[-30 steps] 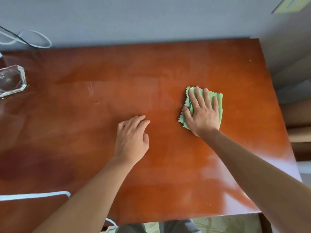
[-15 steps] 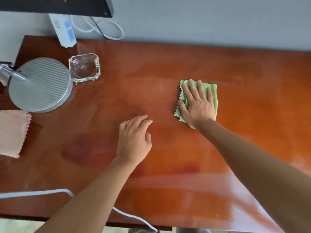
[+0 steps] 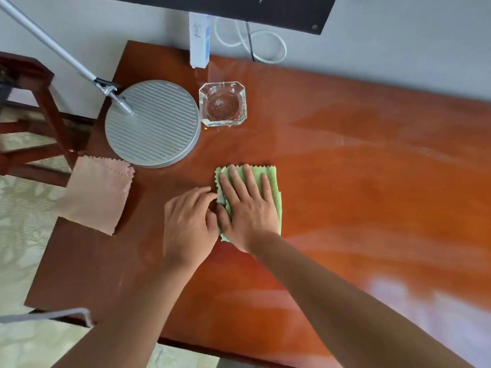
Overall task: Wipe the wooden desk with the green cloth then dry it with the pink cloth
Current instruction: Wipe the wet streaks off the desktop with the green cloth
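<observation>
Right hand [image 3: 248, 208]: lay flat, fingers spread, pressing the green cloth [image 3: 269, 179] on the surface [image 3: 372, 181].
Left hand [image 3: 187, 221]: relaxed, holding nothing, touching the cloth edge.
Pink cloth [image 3: 97, 193]: at the left edge, overhanging.
Risk: my sweep could hit the glass dish [image 3: 223, 103].

Lamp base [image 3: 152, 123] and glass dish [image 3: 223, 103] block the desk's [image 3: 372, 181] far-left corner.

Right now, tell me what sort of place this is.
Probably a home or hotel room desk: a wooden desk against a wall, carrying a lamp base and a glass ashtray, under a dark screen.
</observation>
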Demonstrator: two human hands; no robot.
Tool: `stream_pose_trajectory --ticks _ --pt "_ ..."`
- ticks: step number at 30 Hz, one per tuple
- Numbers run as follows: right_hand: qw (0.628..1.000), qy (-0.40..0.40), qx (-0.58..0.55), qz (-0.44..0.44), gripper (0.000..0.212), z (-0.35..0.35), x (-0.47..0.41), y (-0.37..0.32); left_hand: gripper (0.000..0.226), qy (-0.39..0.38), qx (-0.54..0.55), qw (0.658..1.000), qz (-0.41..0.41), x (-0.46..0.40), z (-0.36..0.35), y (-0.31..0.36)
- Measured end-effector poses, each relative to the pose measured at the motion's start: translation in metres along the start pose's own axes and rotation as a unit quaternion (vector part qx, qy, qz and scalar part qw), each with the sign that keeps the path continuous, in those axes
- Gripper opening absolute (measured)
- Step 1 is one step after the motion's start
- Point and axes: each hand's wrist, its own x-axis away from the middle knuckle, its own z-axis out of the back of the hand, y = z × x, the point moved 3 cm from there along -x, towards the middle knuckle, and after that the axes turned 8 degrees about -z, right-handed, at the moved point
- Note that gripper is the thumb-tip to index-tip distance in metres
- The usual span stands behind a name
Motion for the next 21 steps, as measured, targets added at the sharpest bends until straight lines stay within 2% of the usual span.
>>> stream_pose_trajectory --ticks 6,13,21 --pt "1.0 -0.008 0.003 -0.015 0.071 0.008 -0.012 0.023 0.037 0.006 0.014 0.998 -0.059 -0.02 -0.015 0.025" --pt "0.998 0.029 0.022 -0.052 0.072 0.041 -0.068 0.121 0.047 -0.051 0.019 0.996 -0.066 -0.076 -0.048 0.085" --pt "0.99 0.067 -0.004 -0.12 0.069 0.068 -0.09 0.242 0.032 -0.059 -0.003 0.99 -0.13 -0.145 -0.087 0.172"
